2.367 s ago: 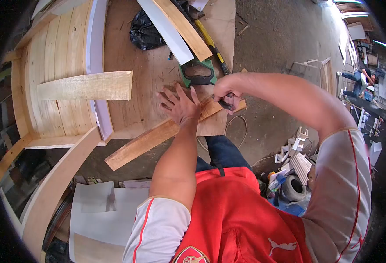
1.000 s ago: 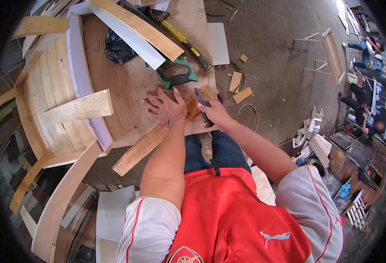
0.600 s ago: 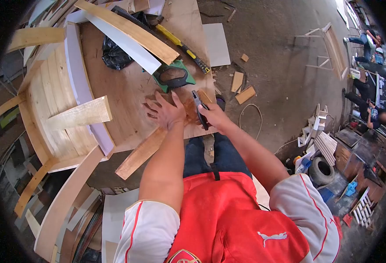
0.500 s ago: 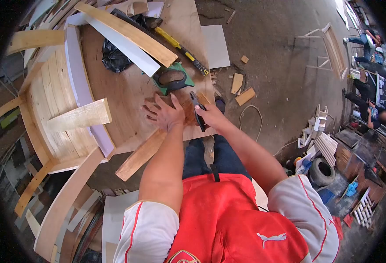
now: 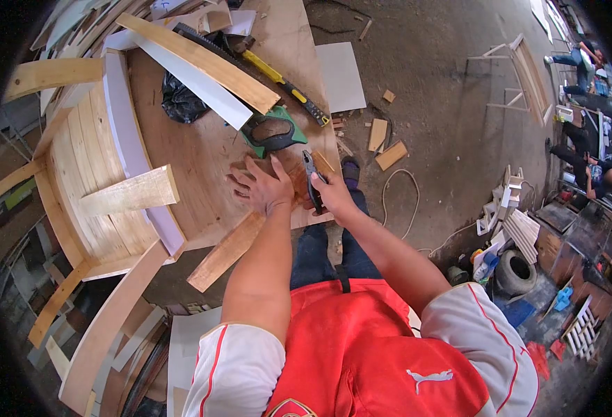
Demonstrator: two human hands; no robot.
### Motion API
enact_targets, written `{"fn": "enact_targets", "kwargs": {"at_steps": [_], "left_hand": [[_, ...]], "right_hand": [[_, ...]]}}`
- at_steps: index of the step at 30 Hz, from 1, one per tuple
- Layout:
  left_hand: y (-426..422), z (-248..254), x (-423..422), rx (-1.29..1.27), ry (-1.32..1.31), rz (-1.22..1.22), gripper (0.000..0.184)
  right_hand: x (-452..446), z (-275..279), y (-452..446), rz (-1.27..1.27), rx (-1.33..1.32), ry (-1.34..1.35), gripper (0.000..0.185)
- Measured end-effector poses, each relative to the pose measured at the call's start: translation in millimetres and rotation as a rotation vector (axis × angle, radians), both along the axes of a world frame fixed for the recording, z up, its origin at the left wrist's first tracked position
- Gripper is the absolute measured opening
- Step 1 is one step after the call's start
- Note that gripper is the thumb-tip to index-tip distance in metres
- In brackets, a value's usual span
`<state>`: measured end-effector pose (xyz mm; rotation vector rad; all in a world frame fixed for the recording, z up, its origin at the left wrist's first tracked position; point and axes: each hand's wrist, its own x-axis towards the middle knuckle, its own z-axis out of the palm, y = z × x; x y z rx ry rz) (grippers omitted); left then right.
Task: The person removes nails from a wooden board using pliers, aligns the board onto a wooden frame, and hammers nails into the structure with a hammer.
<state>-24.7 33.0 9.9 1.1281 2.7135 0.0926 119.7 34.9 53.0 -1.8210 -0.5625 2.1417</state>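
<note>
My left hand (image 5: 264, 186) lies with its fingers spread at the near edge of the plywood table (image 5: 202, 149). Under that hand and wrist runs a wooden board (image 5: 226, 251), its near end sticking out past the table edge. My right hand (image 5: 332, 194) is wrapped round a pair of pliers (image 5: 310, 167), jaws pointing away from me. The pliers are over the board's far end, just right of my left hand; whether the jaws touch anything is too small to tell. Just beyond both hands is the green handle of a handsaw (image 5: 276, 132).
A yellow-and-black hammer (image 5: 283, 80) and a long plank (image 5: 202, 61) lie farther up the table. At left stands a wooden frame piece (image 5: 87, 167) with curved parts. Wood offcuts (image 5: 391, 156) and a cord (image 5: 417, 201) lie on the floor at right; people (image 5: 591, 174) are far right.
The pliers and my right hand have shifted slightly left, and the pliers' angle has turned a little. My left hand stays spread in place. The whole view has shifted slightly.
</note>
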Motion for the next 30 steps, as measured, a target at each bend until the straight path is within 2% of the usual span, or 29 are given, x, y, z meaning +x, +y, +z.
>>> {"fn": "enact_targets", "kwargs": {"at_steps": [6,12,16,19,22,25,30], "left_hand": [[-0.2,-0.6,-0.3,-0.033,0.009,0.003,0.073],[0.5,-2.6,0.5,-0.053,0.048,0.010,0.072],[-1.4,0.7,2.4,-0.054,0.042,0.002,0.071],[-1.7,-5.9,0.3,-0.028,0.049,-0.001,0.071],[-2.2,-9.2,-0.7,0.014,0.060,-0.003,0.071],[-2.1,-8.1,0.6,0.035,0.038,0.007,0.069],[-4.9,-16.5,-3.3,0.072,0.042,0.002,0.059]], "right_hand": [[0.2,-8.4,-8.2,-0.143,0.062,0.111,0.031],[18.9,-9.9,-6.1,-0.239,-0.075,0.369,0.033],[22.1,-1.1,3.6,-0.129,-0.131,0.335,0.035],[16.2,-0.4,0.1,-0.145,-0.178,0.241,0.038],[8.9,0.4,-7.5,-0.321,-0.229,0.358,0.040],[-4.2,-12.1,-19.4,-0.327,-0.252,0.429,0.040],[-27.8,-16.2,-31.0,-0.495,-0.172,0.423,0.040]]}}
